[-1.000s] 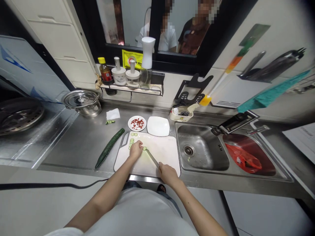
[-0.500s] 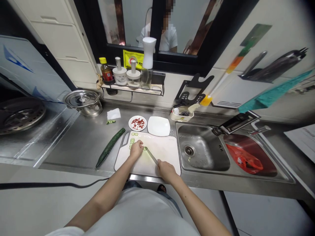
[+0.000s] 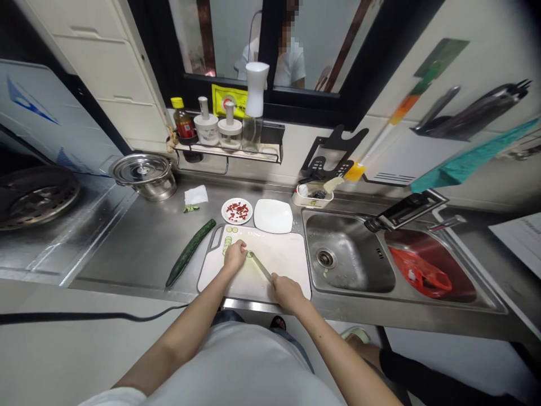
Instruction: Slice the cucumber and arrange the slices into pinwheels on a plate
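The right hand (image 3: 288, 291) has its grip closed round the handle of a knife (image 3: 262, 268), the blade slanting forward and to the left over the cutting board (image 3: 279, 265); held from the near edge like this, the knife probably keeps those fingers clear of its tip. A cucumber slice (image 3: 249, 254) sits at that tip, just beside the left hand (image 3: 235, 256). The left fingers are bunched close to the slice, which would suit steadying something small, but whether that grip is narrowed on a piece or merely resting I cannot tell, since the hand hides what is beneath it

The cut slices (image 3: 227, 242) lie in a rough row on the board's left side, partly behind the left hand, an arrangement that seems to leave the middle and right for the blade. A whole cucumber (image 3: 190, 254) lies slantwise on the bench (image 3: 127, 248), left of the board, apparently out of the knife's way yet within reach. Beyond the far edge stand a plate of red pieces (image 3: 225, 216) and a white dish (image 3: 273, 215), side by side, presumably to spare the board's surface. The sink (image 3: 346, 265) is just to the right
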The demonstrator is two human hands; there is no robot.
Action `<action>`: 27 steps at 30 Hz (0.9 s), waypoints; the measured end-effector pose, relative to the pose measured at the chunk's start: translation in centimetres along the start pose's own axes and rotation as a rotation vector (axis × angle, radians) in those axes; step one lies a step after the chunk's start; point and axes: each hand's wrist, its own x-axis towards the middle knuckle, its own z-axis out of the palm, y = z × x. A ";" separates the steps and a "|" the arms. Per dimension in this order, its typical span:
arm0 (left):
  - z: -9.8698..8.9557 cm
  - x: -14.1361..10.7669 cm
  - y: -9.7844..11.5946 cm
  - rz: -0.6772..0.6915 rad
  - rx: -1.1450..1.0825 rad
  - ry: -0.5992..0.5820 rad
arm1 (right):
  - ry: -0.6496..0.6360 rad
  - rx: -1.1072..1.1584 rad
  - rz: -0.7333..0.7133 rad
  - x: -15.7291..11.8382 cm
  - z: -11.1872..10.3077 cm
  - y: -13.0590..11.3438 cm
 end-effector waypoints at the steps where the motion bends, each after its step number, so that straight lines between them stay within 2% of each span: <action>1: 0.0 0.0 0.0 -0.001 0.001 0.000 | -0.001 0.002 0.001 -0.2 0.2 0.2; 8: -0.1 0.0 0.0 0.004 -0.003 -0.006 | 0.011 0.004 -0.002 -0.8 1.1 1.2; 27: -0.1 0.0 0.2 -0.019 -0.018 -0.017 | 0.005 -0.021 -0.009 0.6 -0.4 -0.3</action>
